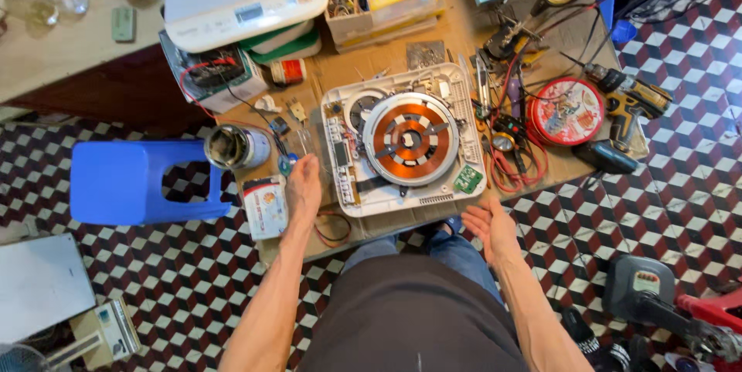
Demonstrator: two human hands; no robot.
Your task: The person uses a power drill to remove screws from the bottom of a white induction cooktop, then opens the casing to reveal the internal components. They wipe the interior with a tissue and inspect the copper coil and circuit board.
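Copper coil exposed, the opened induction cooker [402,140] looks light but fragile, best gripped by its plastic rim; left hand [302,184] rests flat beside it, right hand [490,225] open, empty

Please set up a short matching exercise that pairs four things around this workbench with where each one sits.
Things:
1. copper coil
2. round red tin
3. blue plastic stool
4. cordless drill

Places:
A. on the floor, left of the bench
B. at the bench's right edge, beyond the tin
C. in the middle of the opened white cooker base
D. on the bench, right of the cooker base, among red wires

Pairs: 1-C, 2-D, 3-A, 4-B
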